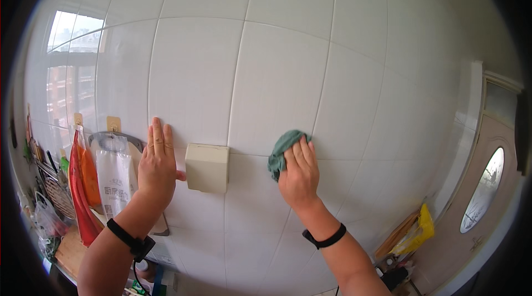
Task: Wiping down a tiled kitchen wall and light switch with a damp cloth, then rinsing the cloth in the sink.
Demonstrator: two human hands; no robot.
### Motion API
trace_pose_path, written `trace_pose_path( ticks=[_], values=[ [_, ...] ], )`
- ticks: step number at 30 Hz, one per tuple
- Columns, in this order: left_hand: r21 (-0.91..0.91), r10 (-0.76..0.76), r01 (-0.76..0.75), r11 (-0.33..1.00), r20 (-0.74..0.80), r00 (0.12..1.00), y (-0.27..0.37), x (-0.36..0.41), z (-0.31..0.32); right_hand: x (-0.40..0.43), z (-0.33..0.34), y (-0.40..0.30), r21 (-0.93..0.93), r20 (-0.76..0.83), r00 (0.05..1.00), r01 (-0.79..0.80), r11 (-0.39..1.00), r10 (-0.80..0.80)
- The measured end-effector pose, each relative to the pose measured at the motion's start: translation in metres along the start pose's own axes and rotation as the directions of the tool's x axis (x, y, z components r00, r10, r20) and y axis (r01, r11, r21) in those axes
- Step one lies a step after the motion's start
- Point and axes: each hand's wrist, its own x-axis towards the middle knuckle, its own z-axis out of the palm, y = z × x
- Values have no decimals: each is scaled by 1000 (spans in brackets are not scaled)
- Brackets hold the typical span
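Observation:
My right hand presses a crumpled green cloth against the white tiled wall. Part of the cloth is hidden under the fingers. Flat on the same wall, to the left, rests my left hand, its thumb spread out and nothing in its grasp. Just right of that thumb a beige covered socket box is fixed to the tiles. Behind my left hand and forearm hang a white plastic packet and a grey-rimmed cutting board, both partly covered.
Red and orange bags hang from adhesive hooks at the left. Below them are a wooden board and a wire rack with utensils. A yellow bag hangs low right, near a door with an oval glass pane.

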Motion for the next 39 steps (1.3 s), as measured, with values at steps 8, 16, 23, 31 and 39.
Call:
trace_pose_path(
  ticks=[8,16,23,31,39],
  values=[
    [-38,8,-7,999,20,1000,4,2,3,116,11,10,-42,-151,987,44,998,-50],
    [-13,-3,4,1000,21,1000,-3,-2,3,137,12,29,-84,-165,977,122,989,-135],
    [-15,-10,11,1000,59,998,-6,-2,1,144,32,-4,-99,-89,983,152,983,-161],
    [-61,9,-8,998,17,1000,-1,0,4,238,31,-1,-98,-220,946,222,970,-238],
    [-105,-8,11,994,32,999,-7,-5,1,119,40,-50,96,-5,938,344,934,-345]
  ],
)
